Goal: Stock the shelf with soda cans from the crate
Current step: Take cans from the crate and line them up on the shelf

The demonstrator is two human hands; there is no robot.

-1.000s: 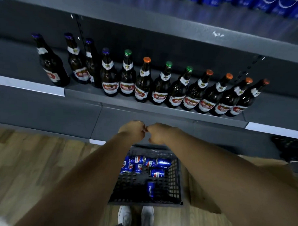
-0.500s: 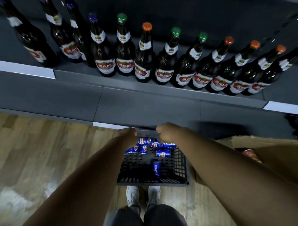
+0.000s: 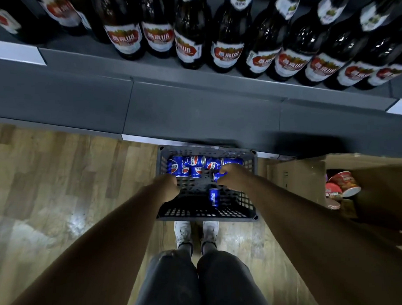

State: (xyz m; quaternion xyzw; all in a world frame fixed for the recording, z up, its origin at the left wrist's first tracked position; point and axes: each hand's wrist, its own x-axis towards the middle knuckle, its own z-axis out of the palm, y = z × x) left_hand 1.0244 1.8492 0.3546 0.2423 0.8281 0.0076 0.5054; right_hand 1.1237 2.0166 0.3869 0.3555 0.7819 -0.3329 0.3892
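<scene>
A black plastic crate stands on the wooden floor against the shelf base. Several blue soda cans lie in a heap at its far end, and one can lies alone near the middle. My right hand reaches down into the crate, its fingers curled round a blue can beside the heap. My left hand hangs over the crate's left side with the fingers curled, and nothing shows in it. The grey shelf runs across above.
Dark beer bottles with red labels fill the shelf in a row. An open cardboard box with red instant-noodle cups stands right of the crate. My white shoes touch the crate's near wall.
Both hands have dropped from shelf height down into the crate. The view has tilted downward and the right hand has closed on a can.
</scene>
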